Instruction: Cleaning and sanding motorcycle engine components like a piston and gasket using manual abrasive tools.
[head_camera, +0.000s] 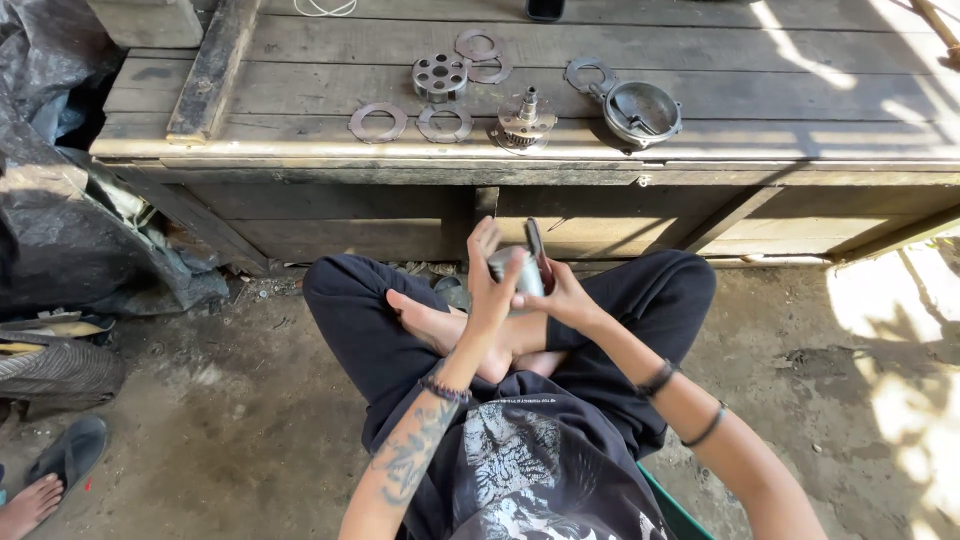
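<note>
I sit cross-legged on the ground, both hands raised in front of my knees. My left hand (487, 290) wraps around a small grey metal cylinder part (510, 268), fingers stretched upward. My right hand (556, 296) grips a dark red-handled tool (537, 252) and presses it against the same metal part. The tool's tip is hidden behind the part.
A wooden platform (300, 95) ahead carries flat metal rings (377, 122), a drilled round disc (440, 76), a geared shaft piece (523, 120) and a round metal housing (641, 110). Black plastic sheeting (60, 230) lies left. Another person's foot in a sandal (45, 480) shows at bottom left.
</note>
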